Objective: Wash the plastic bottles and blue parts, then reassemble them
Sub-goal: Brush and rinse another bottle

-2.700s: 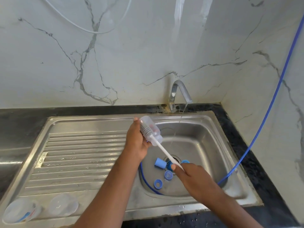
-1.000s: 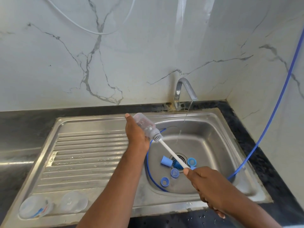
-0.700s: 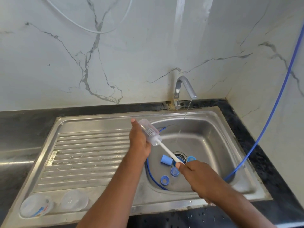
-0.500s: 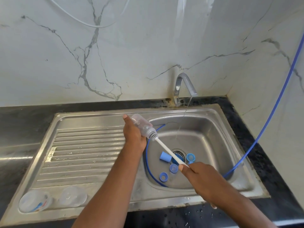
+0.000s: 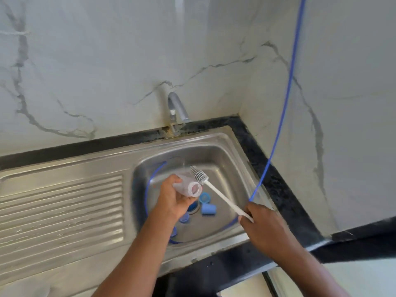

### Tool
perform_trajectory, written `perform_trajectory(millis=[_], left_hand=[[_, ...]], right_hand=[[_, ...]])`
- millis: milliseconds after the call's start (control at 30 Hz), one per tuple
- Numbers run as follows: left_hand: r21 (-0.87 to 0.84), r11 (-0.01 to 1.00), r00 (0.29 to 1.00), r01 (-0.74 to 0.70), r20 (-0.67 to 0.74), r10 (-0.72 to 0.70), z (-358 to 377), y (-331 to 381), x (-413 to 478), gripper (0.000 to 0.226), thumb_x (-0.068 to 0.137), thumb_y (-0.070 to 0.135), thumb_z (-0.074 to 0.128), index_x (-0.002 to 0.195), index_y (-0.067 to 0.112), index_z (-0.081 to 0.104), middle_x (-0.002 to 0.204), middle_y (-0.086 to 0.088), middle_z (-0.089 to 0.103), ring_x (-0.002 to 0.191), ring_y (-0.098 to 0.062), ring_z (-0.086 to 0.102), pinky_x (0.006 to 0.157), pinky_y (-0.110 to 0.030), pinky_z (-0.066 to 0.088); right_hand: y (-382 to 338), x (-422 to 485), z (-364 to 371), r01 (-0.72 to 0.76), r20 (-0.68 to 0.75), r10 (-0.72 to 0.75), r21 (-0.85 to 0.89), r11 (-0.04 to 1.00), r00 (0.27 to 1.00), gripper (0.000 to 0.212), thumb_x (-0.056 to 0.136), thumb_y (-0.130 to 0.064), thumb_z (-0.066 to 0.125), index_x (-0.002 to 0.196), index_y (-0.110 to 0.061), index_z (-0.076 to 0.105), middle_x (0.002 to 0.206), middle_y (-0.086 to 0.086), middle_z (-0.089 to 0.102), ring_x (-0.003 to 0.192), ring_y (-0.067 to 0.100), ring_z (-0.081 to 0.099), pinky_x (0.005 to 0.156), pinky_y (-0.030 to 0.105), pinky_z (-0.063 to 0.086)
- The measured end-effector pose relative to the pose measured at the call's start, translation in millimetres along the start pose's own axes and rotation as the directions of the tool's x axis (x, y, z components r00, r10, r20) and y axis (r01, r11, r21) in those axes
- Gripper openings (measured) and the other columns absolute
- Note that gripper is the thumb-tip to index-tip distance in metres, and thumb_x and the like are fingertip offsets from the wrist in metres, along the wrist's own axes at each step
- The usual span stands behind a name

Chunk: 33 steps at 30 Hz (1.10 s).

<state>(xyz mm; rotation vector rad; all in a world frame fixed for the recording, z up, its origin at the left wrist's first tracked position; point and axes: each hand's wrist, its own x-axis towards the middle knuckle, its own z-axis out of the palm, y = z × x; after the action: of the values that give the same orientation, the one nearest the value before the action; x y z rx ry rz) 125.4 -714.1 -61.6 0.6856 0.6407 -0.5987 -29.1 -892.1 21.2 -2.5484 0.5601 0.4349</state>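
The left hand covers most of the bottle it grips. Two blue parts beneath that grip show only partly. The brush handle ends hidden inside the right hand.

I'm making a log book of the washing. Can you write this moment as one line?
left hand: holds bottle | right hand: holds brush, bristles outside bottle | blue parts: in sink
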Motion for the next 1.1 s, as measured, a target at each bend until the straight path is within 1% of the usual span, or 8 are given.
perform_trajectory(millis=[133, 300, 500, 600, 733, 867, 1000, 1100], left_hand=[[0.073, 0.988, 0.987, 0.139, 0.067, -0.144, 40.0, -62.0, 7.2, 0.017, 0.090, 0.017, 0.060, 0.100, 0.003, 0.058, 0.082, -0.017, 0.064, 0.077, -0.031, 0.061, 0.067, -0.042, 0.063], [0.150, 0.971, 0.976, 0.188, 0.080, -0.202, 77.7, -107.5, 17.2, 0.028, 0.090, 0.022, 0.061, 0.111, 0.004, 0.057, 0.105, -0.020, 0.057, 0.093, -0.035, 0.058, 0.056, -0.035, 0.060], [0.208, 0.937, 0.947, 0.281, 0.097, -0.306, 103.4, -153.6, 10.7, 0.031, 0.092, 0.024, 0.060, 0.110, 0.000, 0.054, 0.103, -0.023, 0.056, 0.080, -0.034, 0.062, 0.051, -0.031, 0.057], [0.251, 0.926, 0.945, 0.283, 0.093, -0.314, 107.6, -164.5, 9.3, 0.029, 0.093, 0.024, 0.059, 0.107, -0.001, 0.056, 0.098, -0.022, 0.058, 0.078, -0.033, 0.062, 0.051, -0.030, 0.057], [0.252, 0.933, 0.958, 0.259, 0.059, -0.282, 103.2, -164.5, 9.3, 0.029, 0.093, 0.024, 0.060, 0.108, 0.001, 0.057, 0.099, -0.022, 0.059, 0.078, -0.033, 0.062, 0.052, -0.031, 0.057], [0.231, 0.951, 0.977, 0.204, 0.010, -0.212, 89.9, -151.6, 8.9, 0.030, 0.092, 0.024, 0.061, 0.110, 0.001, 0.056, 0.099, -0.022, 0.059, 0.077, -0.033, 0.061, 0.052, -0.031, 0.058], [0.170, 0.980, 0.992, 0.108, -0.081, -0.095, 69.1, -131.3, 11.0, 0.031, 0.091, 0.023, 0.067, 0.112, 0.003, 0.057, 0.109, -0.021, 0.058, 0.098, -0.036, 0.058, 0.054, -0.034, 0.060], [0.136, 0.988, 0.990, 0.075, -0.132, -0.057, 53.6, -116.7, 13.2, 0.047, 0.089, 0.024, 0.070, 0.128, 0.000, 0.055, 0.116, -0.024, 0.057, 0.100, -0.038, 0.059, 0.054, -0.035, 0.060]], right_hand=[[56.7, -8.4, -17.5, -0.142, -0.099, 0.140, -0.011, 0.990, 0.985, 0.016, 0.098, -0.034, 0.053, 0.089, -0.022, 0.056, 0.091, -0.002, 0.064, 0.092, 0.024, 0.063, 0.078, 0.037, 0.050], [115.6, -31.3, -30.6, -0.307, -0.204, 0.302, 0.009, 0.952, 0.931, 0.016, 0.100, -0.034, 0.052, 0.094, -0.021, 0.058, 0.094, -0.002, 0.064, 0.092, 0.023, 0.062, 0.079, 0.037, 0.051], [151.8, -32.2, -37.4, -0.386, -0.263, 0.379, 0.028, 0.922, 0.887, 0.017, 0.101, -0.029, 0.049, 0.095, -0.017, 0.060, 0.091, -0.002, 0.061, 0.084, 0.020, 0.057, 0.074, 0.035, 0.049], [156.1, 1.5, -36.2, -0.371, -0.254, 0.361, 0.011, 0.929, 0.897, 0.016, 0.098, -0.020, 0.048, 0.104, -0.012, 0.061, 0.097, 0.004, 0.057, 0.086, 0.025, 0.055, 0.073, 0.032, 0.042], [157.1, 63.5, -27.4, -0.279, -0.315, 0.254, -0.036, 0.960, 0.914, 0.027, 0.095, -0.016, 0.051, 0.120, -0.012, 0.059, 0.115, 0.011, 0.059, 0.105, 0.033, 0.062, 0.084, 0.037, 0.047], [154.7, 125.3, -9.9, -0.179, -0.336, 0.137, -0.097, 0.979, 0.932, 0.031, 0.091, -0.014, 0.058, 0.122, -0.013, 0.057, 0.119, 0.011, 0.058, 0.107, 0.031, 0.059, 0.091, 0.036, 0.044], [157.1, 159.6, 0.9, -0.153, -0.351, 0.098, -0.131, 0.979, 0.931, 0.029, 0.091, -0.015, 0.062, 0.120, -0.013, 0.057, 0.117, 0.011, 0.058, 0.107, 0.029, 0.058, 0.091, 0.035, 0.044], [162.7, 170.7, 7.9, -0.161, -0.387, 0.094, -0.146, 0.976, 0.917, 0.026, 0.093, -0.018, 0.064, 0.118, -0.012, 0.057, 0.114, 0.013, 0.059, 0.104, 0.030, 0.059, 0.088, 0.035, 0.046]])
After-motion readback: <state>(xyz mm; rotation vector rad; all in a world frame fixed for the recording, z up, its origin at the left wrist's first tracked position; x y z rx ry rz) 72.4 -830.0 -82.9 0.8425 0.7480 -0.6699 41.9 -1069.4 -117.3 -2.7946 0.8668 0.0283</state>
